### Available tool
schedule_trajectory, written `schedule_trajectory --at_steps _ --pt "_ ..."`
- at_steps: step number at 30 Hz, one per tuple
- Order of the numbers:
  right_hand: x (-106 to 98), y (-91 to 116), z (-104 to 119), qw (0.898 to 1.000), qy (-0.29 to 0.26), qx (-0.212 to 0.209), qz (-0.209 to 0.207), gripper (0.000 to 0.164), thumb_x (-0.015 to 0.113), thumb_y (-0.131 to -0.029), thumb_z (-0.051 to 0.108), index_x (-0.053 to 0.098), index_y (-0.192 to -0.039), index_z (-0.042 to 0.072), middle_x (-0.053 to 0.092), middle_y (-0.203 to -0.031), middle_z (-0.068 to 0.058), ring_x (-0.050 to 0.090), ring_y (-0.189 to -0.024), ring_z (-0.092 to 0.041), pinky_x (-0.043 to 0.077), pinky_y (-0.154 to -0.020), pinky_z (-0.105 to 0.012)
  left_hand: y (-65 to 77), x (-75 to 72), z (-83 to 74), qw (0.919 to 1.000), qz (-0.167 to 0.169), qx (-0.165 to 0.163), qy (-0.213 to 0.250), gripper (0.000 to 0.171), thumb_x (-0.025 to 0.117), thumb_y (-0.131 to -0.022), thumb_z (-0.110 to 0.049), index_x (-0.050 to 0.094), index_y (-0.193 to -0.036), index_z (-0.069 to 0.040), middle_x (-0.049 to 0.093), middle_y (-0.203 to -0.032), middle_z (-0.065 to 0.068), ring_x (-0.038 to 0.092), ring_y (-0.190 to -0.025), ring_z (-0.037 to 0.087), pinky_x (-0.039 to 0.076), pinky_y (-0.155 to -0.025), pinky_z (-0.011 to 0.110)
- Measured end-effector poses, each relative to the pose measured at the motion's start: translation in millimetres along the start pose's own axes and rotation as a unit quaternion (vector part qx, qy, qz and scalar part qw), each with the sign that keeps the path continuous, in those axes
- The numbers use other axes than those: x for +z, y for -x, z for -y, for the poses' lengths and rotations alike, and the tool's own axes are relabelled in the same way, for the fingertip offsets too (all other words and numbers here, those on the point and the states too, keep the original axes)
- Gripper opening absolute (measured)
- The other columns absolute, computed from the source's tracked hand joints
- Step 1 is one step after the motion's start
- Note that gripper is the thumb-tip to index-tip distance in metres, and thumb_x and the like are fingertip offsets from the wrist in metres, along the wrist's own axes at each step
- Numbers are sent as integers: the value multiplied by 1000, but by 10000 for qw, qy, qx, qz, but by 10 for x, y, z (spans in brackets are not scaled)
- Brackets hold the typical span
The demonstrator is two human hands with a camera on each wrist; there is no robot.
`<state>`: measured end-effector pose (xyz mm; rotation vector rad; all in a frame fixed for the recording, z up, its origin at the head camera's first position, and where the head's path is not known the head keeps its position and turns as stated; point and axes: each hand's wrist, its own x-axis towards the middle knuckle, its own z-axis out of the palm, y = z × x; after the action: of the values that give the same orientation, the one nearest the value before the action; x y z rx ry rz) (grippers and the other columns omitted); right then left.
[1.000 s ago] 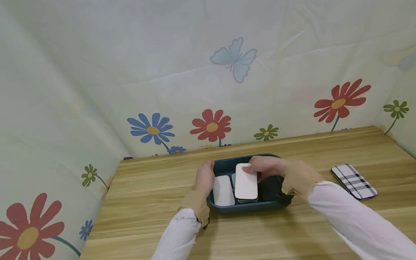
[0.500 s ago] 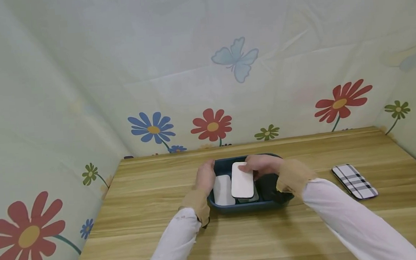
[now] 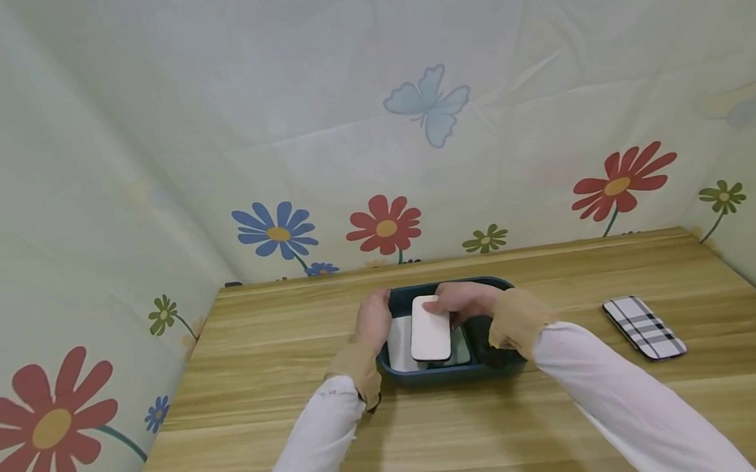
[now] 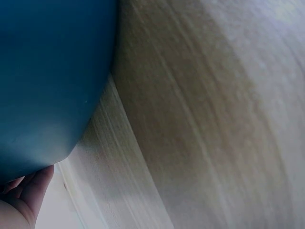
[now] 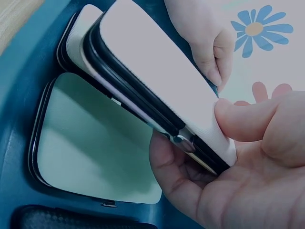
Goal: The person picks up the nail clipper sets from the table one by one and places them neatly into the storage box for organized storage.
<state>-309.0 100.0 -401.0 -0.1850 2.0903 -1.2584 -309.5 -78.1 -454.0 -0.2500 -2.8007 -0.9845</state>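
Note:
In the head view my right hand (image 3: 464,299) holds a flat white clasp case (image 3: 430,329), tilted, over the blue bin (image 3: 427,379). The right wrist view shows the thumb on its white face and the fingers curled under its dark edge, by a small metal clasp (image 5: 183,142). Below it in the bin lie a pale green case (image 5: 90,143) and another white case (image 5: 81,28), partly hidden. My left hand (image 3: 374,320) grips the bin's left end; its fingertips (image 4: 40,183) show at the bin wall in the left wrist view.
A dark textured item (image 5: 52,219) lies in the bin's right part, partly behind my right wrist. A black-and-white plaid case (image 3: 644,327) rests on the wooden table (image 3: 259,325) to the right. A flower-print cloth (image 3: 317,123) hangs behind the table.
My right hand has moved left with the white case, from over the green case toward the other white case, uncovering more of the green one. The left hand has stayed at the bin's end.

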Motion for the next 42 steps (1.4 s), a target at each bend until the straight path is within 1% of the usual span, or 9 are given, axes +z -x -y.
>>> schedule_trajectory --at_steps 2,8,13,17,22,29,37,42 --pt "10 -26 2 10000 29 5 22 26 48 -94 16 46 -102 -9 53 -88 -16 53 -75 -27 48 -72 -40 -1 -2 2 10000 -2 -6 10 25 42 -94 0 58 -112 5 60 -108 16 55 -101 28 44 -84 37" --pt "49 -74 40 9998 23 191 -30 29 49 -94 17 43 -107 -8 51 -93 -17 52 -77 -28 47 -73 -40 -11 -1 3 9999 45 -132 23 26 42 -94 -1 58 -114 3 60 -110 14 55 -102 26 43 -85 36" --pt "71 -110 68 9996 3 286 -39 32 51 -93 17 41 -110 -8 51 -95 -18 52 -81 -29 48 -74 -40 -25 -1 -7 9993 192 -323 85 28 41 -94 -1 57 -117 2 59 -112 13 53 -105 25 43 -86 35" --pt "90 -147 81 9995 5 301 -27 33 51 -93 18 42 -111 -8 52 -96 -18 52 -82 -30 48 -74 -40 -44 -4 -4 9988 268 -405 92 29 41 -94 1 55 -120 2 58 -114 13 52 -106 24 42 -87 35" --pt "129 -167 93 9995 45 328 -7 32 51 -93 18 43 -110 -7 52 -96 -18 53 -81 -29 48 -74 -39 -55 1 11 9989 263 -382 29 30 42 -93 2 55 -119 2 58 -113 13 52 -106 24 42 -87 35" --pt "155 -184 84 9994 33 326 -57 30 49 -94 18 42 -110 -7 51 -96 -18 53 -80 -29 48 -71 -39 -55 13 14 9989 280 -358 81 30 42 -92 3 55 -120 1 58 -114 13 52 -106 24 42 -87 35" --pt "208 -219 80 9994 194 284 -95 31 49 -94 17 41 -110 -9 49 -94 -18 52 -79 -29 48 -70 -38 -38 29 24 9998 161 -129 -43 29 43 -90 6 56 -116 3 60 -109 14 54 -103 25 43 -85 35" --pt "246 -239 96 9993 236 257 -96 31 49 -94 17 41 -110 -9 50 -94 -18 51 -80 -30 47 -71 -39 -30 20 16 9998 109 -114 -143 28 44 -91 5 57 -115 3 60 -108 14 55 -102 25 43 -85 35"
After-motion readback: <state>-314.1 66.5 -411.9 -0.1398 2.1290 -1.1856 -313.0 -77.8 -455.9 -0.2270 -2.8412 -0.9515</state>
